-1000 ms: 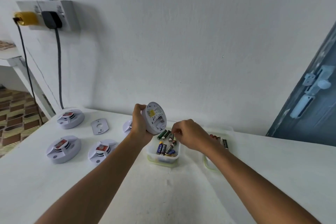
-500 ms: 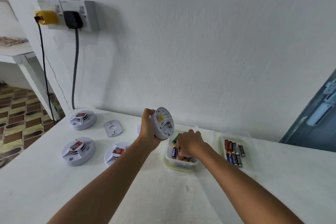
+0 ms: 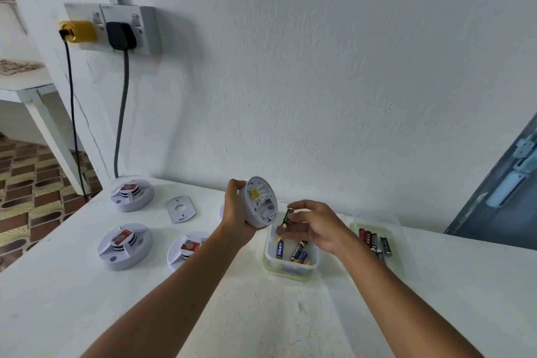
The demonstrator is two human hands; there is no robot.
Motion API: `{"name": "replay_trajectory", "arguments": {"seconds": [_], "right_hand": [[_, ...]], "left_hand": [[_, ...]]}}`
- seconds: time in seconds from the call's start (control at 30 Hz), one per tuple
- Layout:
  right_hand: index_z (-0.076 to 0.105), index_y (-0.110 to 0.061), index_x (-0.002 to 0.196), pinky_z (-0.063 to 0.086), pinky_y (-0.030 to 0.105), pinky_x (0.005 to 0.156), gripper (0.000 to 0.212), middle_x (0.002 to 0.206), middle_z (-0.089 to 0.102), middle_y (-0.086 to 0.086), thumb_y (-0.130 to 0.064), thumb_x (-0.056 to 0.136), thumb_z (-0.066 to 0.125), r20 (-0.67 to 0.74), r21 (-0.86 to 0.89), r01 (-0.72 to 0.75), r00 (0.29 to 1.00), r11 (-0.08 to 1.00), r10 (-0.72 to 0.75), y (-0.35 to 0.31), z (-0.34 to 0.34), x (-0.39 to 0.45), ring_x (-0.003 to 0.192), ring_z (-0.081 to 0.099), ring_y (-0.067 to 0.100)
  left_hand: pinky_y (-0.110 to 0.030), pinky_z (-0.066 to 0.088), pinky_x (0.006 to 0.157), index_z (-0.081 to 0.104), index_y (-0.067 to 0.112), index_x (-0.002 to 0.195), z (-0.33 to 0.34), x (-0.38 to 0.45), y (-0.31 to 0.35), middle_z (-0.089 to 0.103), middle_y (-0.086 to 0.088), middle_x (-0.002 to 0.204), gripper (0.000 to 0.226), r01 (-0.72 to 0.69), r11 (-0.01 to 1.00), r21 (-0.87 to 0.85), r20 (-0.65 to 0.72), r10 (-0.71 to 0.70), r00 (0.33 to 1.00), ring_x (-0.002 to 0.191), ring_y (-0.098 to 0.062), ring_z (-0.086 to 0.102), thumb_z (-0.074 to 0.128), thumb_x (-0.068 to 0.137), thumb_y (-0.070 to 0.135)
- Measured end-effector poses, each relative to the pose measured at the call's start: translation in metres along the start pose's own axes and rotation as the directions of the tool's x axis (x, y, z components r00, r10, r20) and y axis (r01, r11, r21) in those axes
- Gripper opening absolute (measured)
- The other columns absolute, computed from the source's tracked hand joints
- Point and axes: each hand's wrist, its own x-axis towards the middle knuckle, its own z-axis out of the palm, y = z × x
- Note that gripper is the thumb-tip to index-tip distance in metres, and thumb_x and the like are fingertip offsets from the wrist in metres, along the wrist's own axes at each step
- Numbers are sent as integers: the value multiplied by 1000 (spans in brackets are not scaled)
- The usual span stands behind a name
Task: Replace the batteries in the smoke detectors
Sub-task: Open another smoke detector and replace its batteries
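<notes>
1. Head view: the left hand [image 3: 238, 213] grips a round white smoke detector [image 3: 259, 202] by its rim and holds it up off the table [image 3: 87, 308], tilted so its open back faces the person. I judge this is so the battery slot is in sight and easy to reach.
2. The right hand [image 3: 315, 227] pinches a dark battery [image 3: 287, 216] in its fingertips, just beside the detector and over a small clear box [image 3: 290, 269] of loose batteries. The battery looks about ready to go into the slot.
3. A second clear tray [image 3: 399, 244] with a row of batteries sits to the right, apart from the box, likely to keep used and fresh cells separate; which is which I cannot tell.
4. Three more detectors [image 3: 125, 245] lie on the table to the left, with a loose mounting plate [image 3: 180, 209] among them, probably waiting their turn.
</notes>
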Motion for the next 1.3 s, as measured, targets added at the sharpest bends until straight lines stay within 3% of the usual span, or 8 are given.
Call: {"name": "replay_trajectory", "arguments": {"seconds": [0.1, 0.2, 0.43, 0.63, 0.73, 0.93, 1.1, 1.3], "right_hand": [[60, 2, 107, 60, 46, 75, 25, 76, 69, 24, 15, 85, 57, 43, 60, 30, 999, 998, -33, -2, 2, -6, 76, 71, 38], [60, 1, 110, 61, 35, 67, 38, 80, 71, 24, 19, 77, 63, 68, 92, 38, 997, 995, -45, -4, 5, -11, 71, 72, 31], [62, -2, 113, 57, 31, 62, 48, 77, 70, 8, 2, 68, 80, 10, -122, 195, 981, 973, -195, -2, 11, -17, 67, 67, 25], [74, -14, 88, 58, 31, 70, 13, 86, 71, 8, -2, 83, 70, 7, -93, 311, 950, 946, -311, -1, 20, -22, 78, 69, 17], [75, -18, 85, 53, 28, 61, 13, 84, 72, 8, -11, 89, 65, 25, -109, 330, 944, 938, -329, 0, 23, -25, 76, 66, 15], [72, -4, 94, 51, 27, 55, 23, 86, 69, 14, -14, 99, 51, -72, -91, 339, 935, 936, -346, 7, 27, -20, 71, 64, 17], [74, -8, 92, 54, 24, 62, 13, 79, 73, 10, -10, 92, 62, -119, -161, 372, 912, 914, -392, 13, 28, -19, 69, 68, 16], [64, -7, 98, 58, 34, 66, 17, 75, 73, 6, -6, 83, 72, -197, -254, 390, 875, 885, -442, 14, 28, -14, 67, 69, 21]], "left_hand": [[-54, 52, 81, 61, 12, 126, -2, 3, -2, 62, -22, 126, 87, 5, 1000, -14, 11, -5, 1000, 113, -39, 59, 65, 46, 47], [-55, 52, 78, 62, 13, 124, -3, 6, -4, 62, -22, 125, 84, 13, 999, -33, 17, -13, 1000, 111, -40, 60, 65, 48, 47], [-58, 49, 86, 58, 12, 129, -5, 10, -5, 60, -22, 128, 90, 34, 996, -78, 61, -29, 998, 112, -41, 58, 67, 46, 46], [-56, 51, 83, 56, 9, 130, -4, 11, -8, 56, -27, 131, 74, 63, 991, -122, 140, -46, 989, 112, -43, 57, 57, 66, 45], [-58, 51, 84, 56, 9, 130, -4, 11, -7, 54, -27, 134, 72, 62, 989, -135, 161, -40, 986, 120, -45, 54, 56, 68, 44], [-57, 50, 86, 56, 8, 130, -3, 10, -6, 55, -27, 131, 73, 69, 989, -130, 152, -49, 987, 118, -45, 54, 56, 68, 46], [-56, 50, 78, 56, 10, 130, -2, 7, -5, 56, -26, 130, 88, 53, 991, -125, 82, -42, 996, 109, -43, 56, 68, 50, 45], [-60, 48, 89, 57, 10, 129, -2, 6, -6, 55, -26, 132, 78, 38, 992, -120, 102, -26, 994, 120, -44, 53, 63, 60, 44]]}}
